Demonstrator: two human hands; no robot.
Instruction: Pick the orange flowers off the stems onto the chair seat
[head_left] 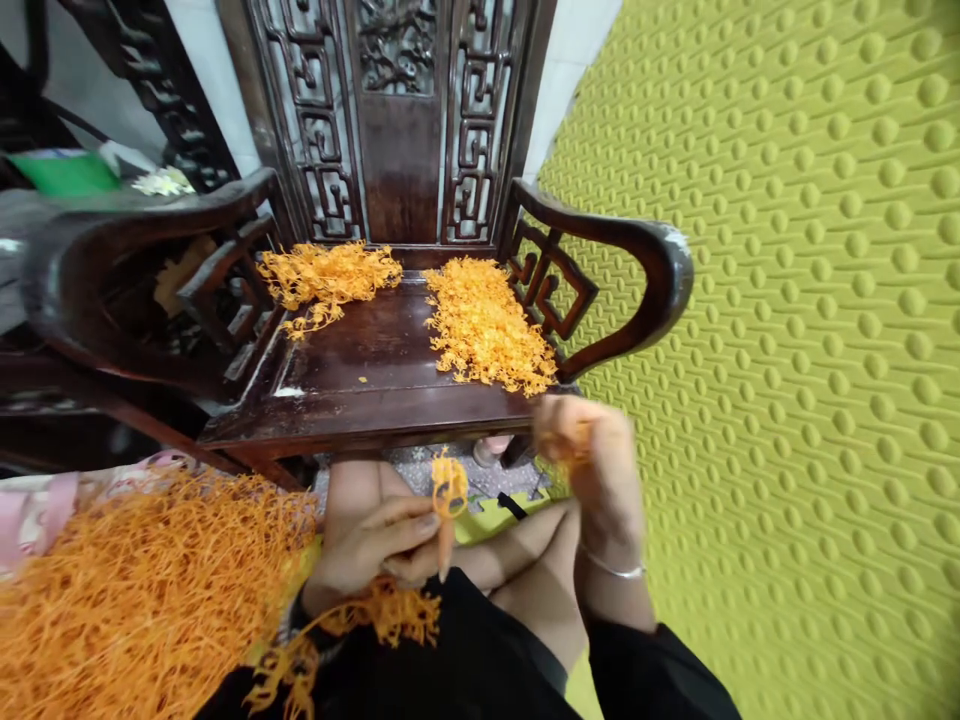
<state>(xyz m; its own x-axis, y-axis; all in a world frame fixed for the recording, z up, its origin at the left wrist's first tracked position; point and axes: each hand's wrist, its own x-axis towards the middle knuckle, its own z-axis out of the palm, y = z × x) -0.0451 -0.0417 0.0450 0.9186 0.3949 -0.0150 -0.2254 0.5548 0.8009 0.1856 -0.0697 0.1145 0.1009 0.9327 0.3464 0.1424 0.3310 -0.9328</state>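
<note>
My left hand (386, 545) is above my lap, thumb and fingers pinched on an orange curly plastic piece (450, 488) that stands upright. More orange strands (397, 610) hang below that hand and trail over my sleeve towards the lower left. My right hand (600, 460) is raised near the seat's front right corner. It is blurred, with fingers curled round a bit of orange strand (574, 442). On the dark wooden chair seat (360, 355) lie two heaps: a looser orange heap (330, 275) at the back left and a denser orange heap (487, 325) on the right.
A large pile of loose orange strands (165, 590) fills the lower left, beside a pink-and-white cloth (45, 510). Curved chair arms (667, 270) flank the seat. A yellow-green bumpy padded surface (810, 330) covers the right. A green object (64, 172) is at the upper left.
</note>
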